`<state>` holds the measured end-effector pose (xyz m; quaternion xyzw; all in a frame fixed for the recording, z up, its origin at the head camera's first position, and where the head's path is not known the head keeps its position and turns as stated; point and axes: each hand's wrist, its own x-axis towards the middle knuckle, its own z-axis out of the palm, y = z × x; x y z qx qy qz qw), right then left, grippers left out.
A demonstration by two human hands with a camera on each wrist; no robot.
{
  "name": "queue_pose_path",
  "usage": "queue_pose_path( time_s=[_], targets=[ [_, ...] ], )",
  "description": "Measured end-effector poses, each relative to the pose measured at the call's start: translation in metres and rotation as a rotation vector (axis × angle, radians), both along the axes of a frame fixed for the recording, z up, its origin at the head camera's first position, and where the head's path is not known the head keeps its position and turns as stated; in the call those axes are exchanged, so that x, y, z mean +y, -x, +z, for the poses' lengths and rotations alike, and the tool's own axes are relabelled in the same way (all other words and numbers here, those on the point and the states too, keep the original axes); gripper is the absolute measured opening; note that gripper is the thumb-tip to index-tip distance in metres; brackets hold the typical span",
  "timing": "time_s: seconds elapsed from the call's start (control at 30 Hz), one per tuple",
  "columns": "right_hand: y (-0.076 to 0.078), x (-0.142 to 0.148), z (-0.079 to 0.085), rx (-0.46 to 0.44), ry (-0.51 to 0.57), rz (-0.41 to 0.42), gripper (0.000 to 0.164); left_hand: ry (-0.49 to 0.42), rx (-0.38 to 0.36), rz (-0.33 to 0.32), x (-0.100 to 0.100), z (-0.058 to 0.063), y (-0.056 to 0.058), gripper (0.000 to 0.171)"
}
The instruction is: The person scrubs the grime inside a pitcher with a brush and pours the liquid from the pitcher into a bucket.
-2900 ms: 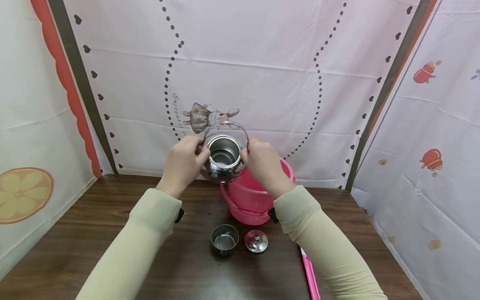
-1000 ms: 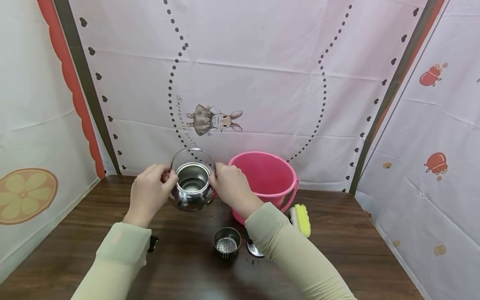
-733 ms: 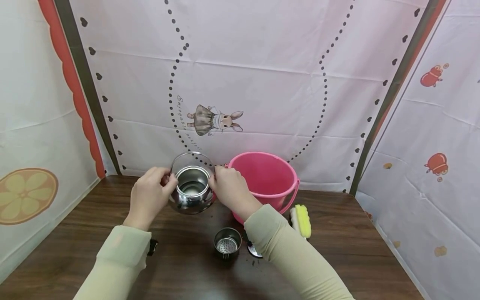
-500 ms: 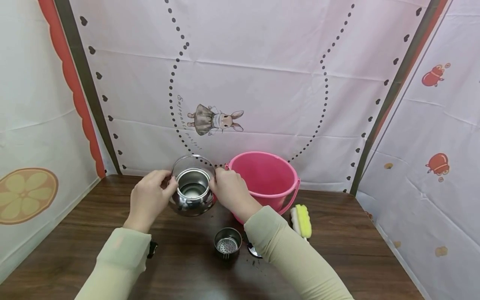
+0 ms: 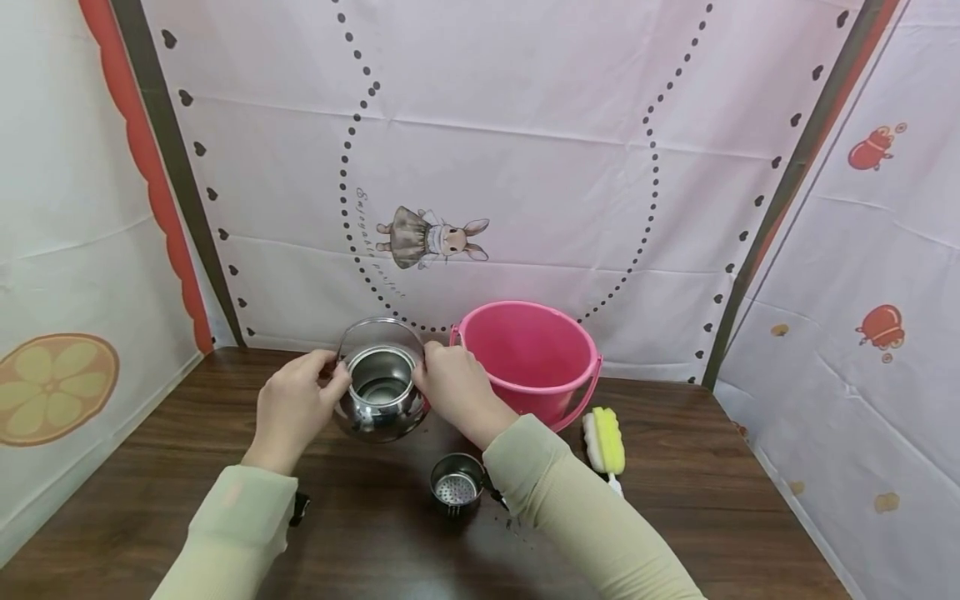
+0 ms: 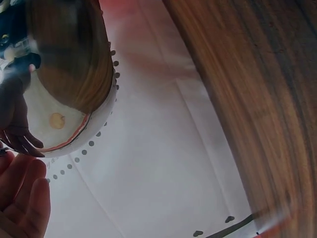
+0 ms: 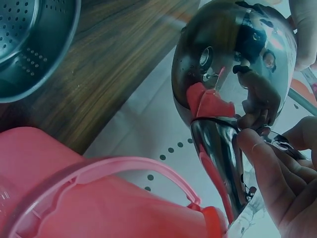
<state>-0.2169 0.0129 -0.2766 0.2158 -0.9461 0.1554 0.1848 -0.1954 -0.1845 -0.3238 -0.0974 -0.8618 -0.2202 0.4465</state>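
Note:
A shiny steel teapot (image 5: 381,418) without its lid is upright between both hands, its hoop handle raised. My left hand (image 5: 295,407) pinches the handle's left end by the rim. On the opposite side, my right hand (image 5: 463,390) pinches the handle's right end; the right wrist view shows its fingers (image 7: 265,171) there beside the spout (image 7: 218,158). Some clear liquid seems to lie in the pot. Whether the base touches the table, I cannot tell. A perforated steel strainer cup (image 5: 457,483) stands nearer me. My right sleeve hides most of the small lid.
Just right of the teapot, a pink bucket (image 5: 525,343) stands at the back with its handle hanging down. A yellow and white sponge brush (image 5: 604,442) lies right of it. Dark specks dot the wooden table (image 5: 360,542) near the right sleeve. Printed cloth (image 5: 525,192) walls the table in.
Both hands have brought the teapot from in front of the bucket to its left and lowered it. Lately it sinks slightly and shifts a little left. The sponge brush has come into view.

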Motion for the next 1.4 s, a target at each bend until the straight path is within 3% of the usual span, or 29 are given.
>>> queue_pose_path(
  time_s=[0.23,0.67,1.4],
  targets=[
    [0.000,-0.001,-0.010,0.020,-0.008,0.023,0.016,-0.001,-0.032,0.010,-0.002,-0.011,-0.001,0.011],
    [-0.001,-0.003,-0.024,-0.073,0.001,-0.002,0.015,-0.001,-0.049,0.003,-0.004,-0.026,-0.003,0.007],
    [0.000,-0.006,-0.048,-0.067,0.016,-0.009,0.014,-0.018,-0.112,0.010,-0.007,-0.047,-0.002,0.008]
  ],
)
